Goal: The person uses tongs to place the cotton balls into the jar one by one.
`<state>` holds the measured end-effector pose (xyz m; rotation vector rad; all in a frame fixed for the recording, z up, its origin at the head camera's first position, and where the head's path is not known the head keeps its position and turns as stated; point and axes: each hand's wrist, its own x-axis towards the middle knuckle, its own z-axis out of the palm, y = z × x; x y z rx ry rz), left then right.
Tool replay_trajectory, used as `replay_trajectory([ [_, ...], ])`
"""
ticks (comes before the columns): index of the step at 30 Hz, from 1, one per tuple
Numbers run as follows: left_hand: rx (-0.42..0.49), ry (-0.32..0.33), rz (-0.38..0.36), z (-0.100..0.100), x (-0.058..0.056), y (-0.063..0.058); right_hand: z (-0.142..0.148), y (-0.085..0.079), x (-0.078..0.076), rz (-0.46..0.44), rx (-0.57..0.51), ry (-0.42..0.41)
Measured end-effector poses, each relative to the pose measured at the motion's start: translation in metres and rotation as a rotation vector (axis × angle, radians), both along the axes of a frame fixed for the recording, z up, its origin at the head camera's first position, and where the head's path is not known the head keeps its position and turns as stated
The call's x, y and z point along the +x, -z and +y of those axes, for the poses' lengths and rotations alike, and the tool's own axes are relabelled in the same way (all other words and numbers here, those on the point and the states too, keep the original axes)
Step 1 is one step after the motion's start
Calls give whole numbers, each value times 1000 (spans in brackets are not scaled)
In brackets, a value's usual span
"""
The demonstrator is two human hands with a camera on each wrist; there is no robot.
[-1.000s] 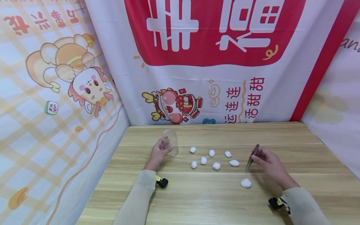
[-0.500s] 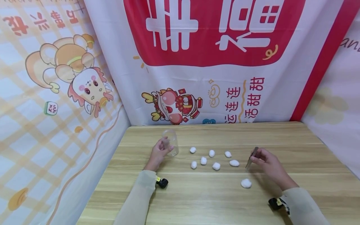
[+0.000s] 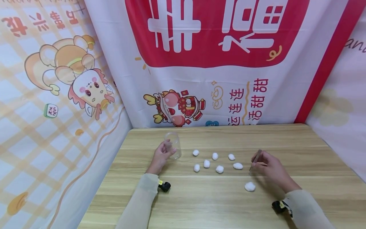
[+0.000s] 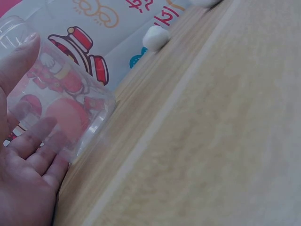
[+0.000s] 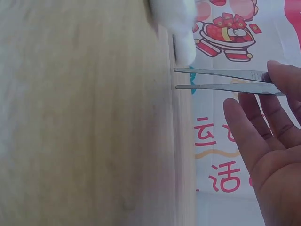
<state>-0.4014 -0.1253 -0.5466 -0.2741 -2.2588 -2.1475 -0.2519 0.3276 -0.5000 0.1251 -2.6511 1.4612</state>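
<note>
Eight white cotton balls (image 3: 219, 169) lay on the wood-grain tabletop (image 3: 200, 203). Seven formed a loose cluster near its middle, each apart from the others; the eighth, a broader ball (image 3: 250, 186), sat nearer the person and off to the right.

Of the hands, the left hand (image 3: 161, 156) held a clear plastic jar (image 3: 178, 147), thumb on one side and fingers on the other. The jar was just left of the cluster, its mouth upward; whether its base touched the wood, I could not tell. The right hand (image 3: 274, 169) pinched a pair of metal tweezers (image 5: 235, 87), the two tips parted by a narrow gap and pointing down toward the tabletop, just beyond the broader ball. Whether those tips met the surface was unclear.

Pale sleeves (image 3: 140, 197) covered both forearms, and a small black camera (image 3: 165, 186) showed at each wrist. Behind the far edge hung a white backdrop (image 3: 186, 76) with a red panel (image 3: 211, 58), large white characters and a cartoon dragon figure (image 3: 172, 108).
</note>
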Motion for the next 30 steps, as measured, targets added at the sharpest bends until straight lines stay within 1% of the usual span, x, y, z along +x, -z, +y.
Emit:
replay_trajectory([
  [7,-18,-5,-20,-1,0,-1,4,3,-1,-2,26,28],
  [11,-23,3,-18,-1,-1,-1,7,0,0,-22,-8,58],
  [15,-28,7,-17,-1,-1,-2,8,-3,3,-53,-58,68],
  [17,-30,6,-20,-1,-1,-2,9,-4,4,-69,-88,65],
  [21,-26,16,-14,-1,1,-5,10,-4,5,-69,-117,33],
  [25,-26,19,-10,0,2,-7,11,-3,6,-57,-109,-4],
  [30,-34,8,-15,-1,2,-5,8,-5,9,-52,-110,-17],
])
